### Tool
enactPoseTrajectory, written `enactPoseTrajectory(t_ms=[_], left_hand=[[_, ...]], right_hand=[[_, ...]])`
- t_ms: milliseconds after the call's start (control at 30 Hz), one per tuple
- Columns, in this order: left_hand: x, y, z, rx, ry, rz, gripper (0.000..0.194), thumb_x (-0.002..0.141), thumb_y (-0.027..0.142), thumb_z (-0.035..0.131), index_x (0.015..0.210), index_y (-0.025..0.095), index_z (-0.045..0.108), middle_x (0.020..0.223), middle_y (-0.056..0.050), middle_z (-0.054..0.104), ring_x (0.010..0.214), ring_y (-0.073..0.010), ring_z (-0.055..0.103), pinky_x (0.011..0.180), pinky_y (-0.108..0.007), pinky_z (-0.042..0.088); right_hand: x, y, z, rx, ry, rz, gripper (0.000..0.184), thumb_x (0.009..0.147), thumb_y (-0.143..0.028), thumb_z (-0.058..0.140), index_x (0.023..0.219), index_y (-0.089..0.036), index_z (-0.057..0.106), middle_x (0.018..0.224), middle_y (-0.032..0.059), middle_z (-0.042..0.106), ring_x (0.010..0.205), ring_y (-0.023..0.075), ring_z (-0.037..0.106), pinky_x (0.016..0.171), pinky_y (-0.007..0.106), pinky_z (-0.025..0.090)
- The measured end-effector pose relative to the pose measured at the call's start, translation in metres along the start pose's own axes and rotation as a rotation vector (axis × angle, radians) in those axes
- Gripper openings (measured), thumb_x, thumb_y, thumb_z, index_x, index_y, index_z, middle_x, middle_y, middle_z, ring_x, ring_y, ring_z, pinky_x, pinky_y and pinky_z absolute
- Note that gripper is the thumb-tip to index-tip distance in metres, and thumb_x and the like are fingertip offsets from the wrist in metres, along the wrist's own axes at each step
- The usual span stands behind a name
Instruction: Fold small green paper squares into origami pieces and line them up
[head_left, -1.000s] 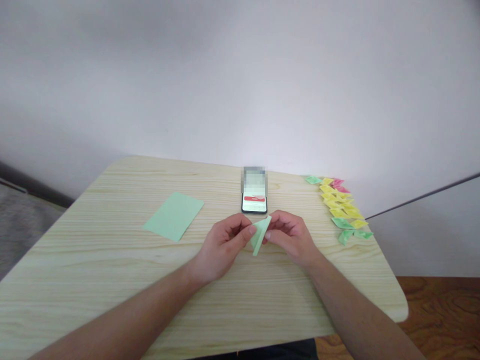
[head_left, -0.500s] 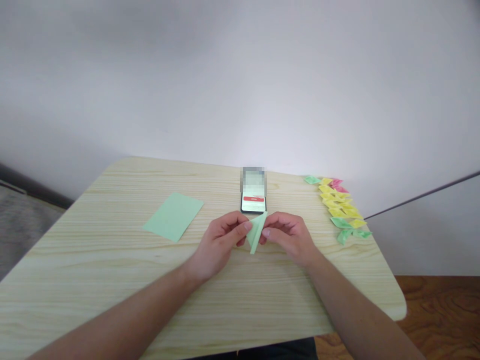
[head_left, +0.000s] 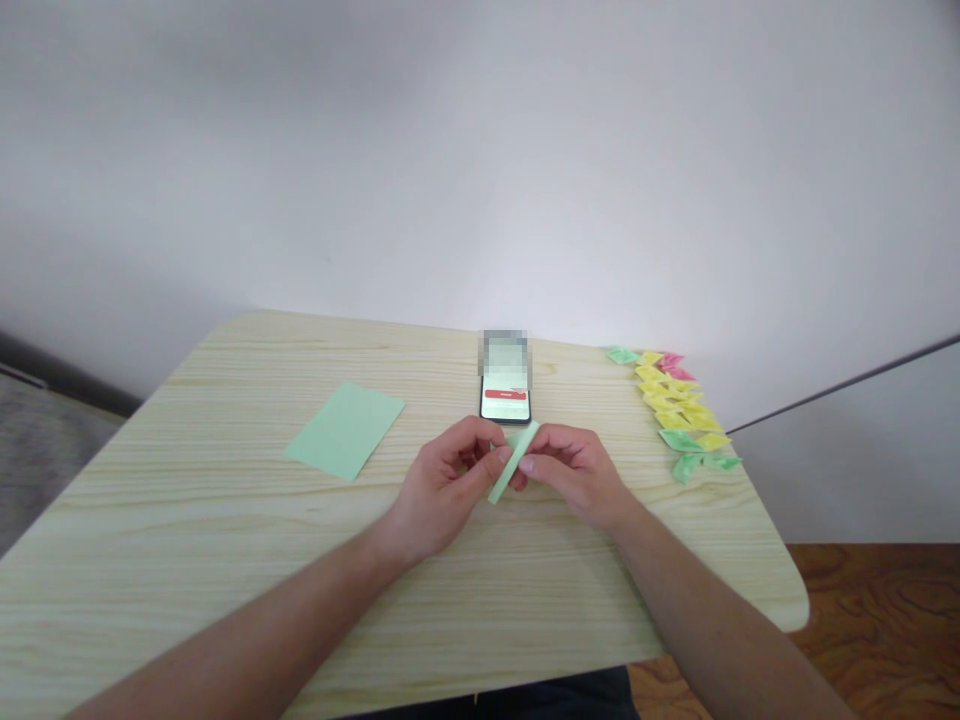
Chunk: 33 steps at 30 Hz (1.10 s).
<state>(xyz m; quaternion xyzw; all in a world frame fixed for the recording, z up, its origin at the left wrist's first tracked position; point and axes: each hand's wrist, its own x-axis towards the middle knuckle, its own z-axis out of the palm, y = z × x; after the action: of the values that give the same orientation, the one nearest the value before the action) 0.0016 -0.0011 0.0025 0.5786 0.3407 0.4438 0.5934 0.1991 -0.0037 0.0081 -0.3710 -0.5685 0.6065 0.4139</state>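
A folded piece of green paper (head_left: 513, 464) is pinched between both hands above the middle of the table, showing as a narrow slanted strip. My left hand (head_left: 457, 480) is closed on its left side, thumb on top. From the right, my right hand (head_left: 574, 470) grips the same paper between thumb and fingers. Part of the paper behind the fingers is hidden. Just beyond the hands lies a phone (head_left: 505, 405) with a lit screen, its upper part blurred.
On the pale wood-grain table (head_left: 315, 580), a flat green sheet of paper (head_left: 345, 432) lies to the left. Several folded paper pieces (head_left: 675, 405) in yellow, green and pink line the right edge. A white wall (head_left: 480, 180) rises behind the table.
The folded paper has turned from a wider triangular face to a thin strip tilted further right. Both hands stay closed on it, the left one slightly nearer the right.
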Motion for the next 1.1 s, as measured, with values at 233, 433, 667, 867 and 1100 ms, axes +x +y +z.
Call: enactPoseTrajectory(t_ms=[233, 433, 667, 867, 1100], left_hand=[[0.0008, -0.0030, -0.0022, 0.006, 0.020, -0.016, 0.021, 0.093, 0.036, 0.069, 0.096, 0.017, 0.060, 0.079, -0.001, 0.065, 0.073, -0.0139, 0.060, 0.066, -0.026, 0.043], [0.0010, -0.0048, -0.0023, -0.031, -0.012, -0.047, 0.022, 0.094, 0.036, 0.068, 0.099, 0.018, 0.057, 0.075, 0.001, 0.059, 0.070, -0.0125, 0.054, 0.063, -0.026, 0.039], [0.0017, -0.0010, -0.0005, -0.019, -0.053, -0.045, 0.022, 0.096, 0.038, 0.064, 0.094, 0.018, 0.057, 0.077, 0.000, 0.061, 0.072, -0.0132, 0.056, 0.066, -0.026, 0.041], [0.0006, -0.0035, -0.0004, 0.012, -0.021, -0.069, 0.024, 0.092, 0.038, 0.069, 0.096, 0.017, 0.059, 0.080, -0.001, 0.063, 0.072, -0.0138, 0.058, 0.065, -0.026, 0.043], [-0.0008, -0.0037, -0.0005, -0.002, 0.029, -0.035, 0.017, 0.089, 0.029, 0.073, 0.094, 0.018, 0.061, 0.082, -0.002, 0.067, 0.077, -0.0152, 0.061, 0.072, -0.027, 0.048]], right_hand=[[0.0006, 0.0008, 0.0011, -0.003, 0.012, -0.010, 0.013, 0.088, -0.030, 0.075, 0.091, -0.018, 0.076, 0.079, 0.0035, 0.075, 0.073, 0.0158, 0.070, 0.073, 0.030, 0.057], [0.0008, -0.0010, 0.0011, 0.011, 0.014, -0.002, 0.016, 0.086, -0.033, 0.077, 0.087, -0.018, 0.075, 0.078, 0.0034, 0.075, 0.072, 0.0160, 0.071, 0.072, 0.030, 0.058], [0.0006, 0.0012, 0.0020, 0.030, 0.026, 0.020, 0.012, 0.084, -0.029, 0.078, 0.087, -0.018, 0.077, 0.076, 0.0031, 0.076, 0.071, 0.0161, 0.072, 0.070, 0.029, 0.059], [0.0014, 0.0011, 0.0055, 0.010, 0.106, 0.036, 0.007, 0.080, -0.024, 0.077, 0.078, -0.018, 0.074, 0.068, 0.0007, 0.073, 0.064, 0.0145, 0.069, 0.062, 0.026, 0.057], [0.0023, -0.0003, 0.0075, -0.025, 0.151, 0.049, 0.002, 0.078, -0.019, 0.074, 0.077, -0.018, 0.076, 0.070, 0.0013, 0.074, 0.065, 0.0141, 0.069, 0.064, 0.026, 0.057]])
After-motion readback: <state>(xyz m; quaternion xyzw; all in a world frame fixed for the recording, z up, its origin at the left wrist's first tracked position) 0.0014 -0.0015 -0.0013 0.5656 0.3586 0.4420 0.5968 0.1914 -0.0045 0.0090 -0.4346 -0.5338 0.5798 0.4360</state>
